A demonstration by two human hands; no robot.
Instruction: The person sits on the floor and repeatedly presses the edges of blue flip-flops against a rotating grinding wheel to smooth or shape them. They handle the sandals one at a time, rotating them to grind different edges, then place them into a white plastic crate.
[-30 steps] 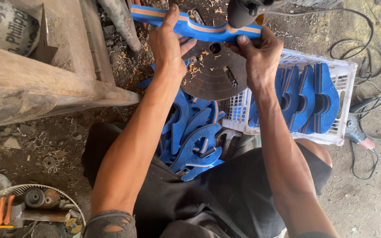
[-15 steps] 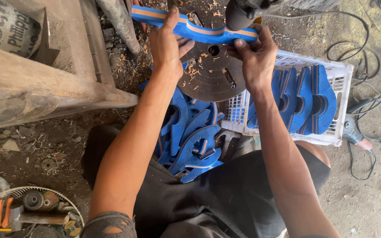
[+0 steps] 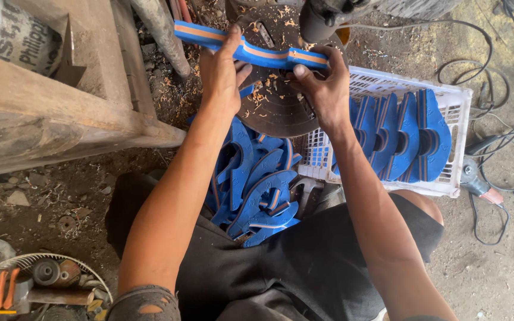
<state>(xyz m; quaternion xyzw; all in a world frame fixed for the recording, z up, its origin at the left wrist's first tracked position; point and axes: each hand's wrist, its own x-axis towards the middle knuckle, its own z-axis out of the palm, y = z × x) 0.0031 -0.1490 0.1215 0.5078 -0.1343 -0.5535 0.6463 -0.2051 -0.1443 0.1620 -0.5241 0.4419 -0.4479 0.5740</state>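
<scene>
Both my hands hold one blue sandal sole with an orange stripe [image 3: 251, 50] on edge, over a round dark metal disc [image 3: 278, 104] strewn with shavings. My left hand [image 3: 221, 74] grips the sole's left part, my right hand [image 3: 322, 86] its right end. A dark motor housing [image 3: 325, 15] sits just above the sole's right end. Between my knees lies a heap of blue soles [image 3: 257, 190]. More blue soles [image 3: 406, 134] stand on edge in a white plastic crate [image 3: 456, 101] at the right.
A worn wooden bench [image 3: 60, 113] fills the left side, with a printed sack [image 3: 7, 32] on top. Black cables [image 3: 501, 77] trail over the dirt floor at right. A wire basket [image 3: 43, 279] with pliers and small parts sits at the bottom left.
My view has shifted slightly; both hands and the sole sit a little lower in frame, with the same grip on the sole over the disc.
</scene>
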